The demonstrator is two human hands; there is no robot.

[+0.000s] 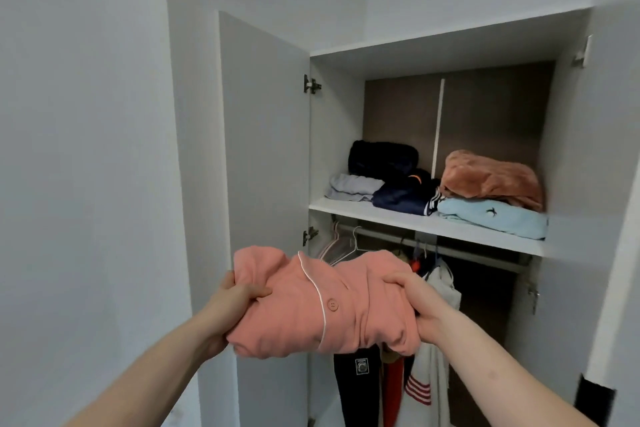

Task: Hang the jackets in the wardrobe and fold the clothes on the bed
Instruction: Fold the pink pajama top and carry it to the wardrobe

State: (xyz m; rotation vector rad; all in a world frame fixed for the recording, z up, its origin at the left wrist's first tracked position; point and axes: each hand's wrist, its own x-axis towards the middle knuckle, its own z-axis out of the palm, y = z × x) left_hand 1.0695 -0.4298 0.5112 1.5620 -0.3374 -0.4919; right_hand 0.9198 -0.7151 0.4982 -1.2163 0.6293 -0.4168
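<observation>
wardrobe point(568, 156): white, both doors swung wide, one shelf across the upper part and a hanging space under it
left door point(263, 135): grey panel standing open at the left side of the wardrobe, two metal hinges on its inner edge
shelf point(429, 224): white board that carries five folded bundles, its front edge bare towards the left
hanging rail point(381, 234): metal bar just under the shelf, with empty wire hangers at its left end and clothed hangers towards the middle
hung jackets point(420, 381): a dark one with a square badge, a red one and a white one with red stripes, side by side below the rail, partly hidden behind the pink bundle
pink folded garment point(325, 305): salmon cloth with white piping and one button showing, held up in the air in front of the hanging space, below the front edge of the shelf
rust fleece bundle point(491, 180): at the right end of the shelf, lying on top of the light blue one
light blue bundle point(495, 218): at the shelf's front right, under the fleece
navy bundle point(405, 196): mid-shelf, white stripes at its right end, touching the light blue bundle
black bundle point(382, 158): at the back left of the shelf
pale lilac bundle point(353, 187): at the shelf's left, in front of the black one
left hand point(235, 302): fingers curled round the left end of the pink folded garment, thumb pressed on top
right hand point(414, 298): clenched round the right end of the same garment, thumb on top
</observation>
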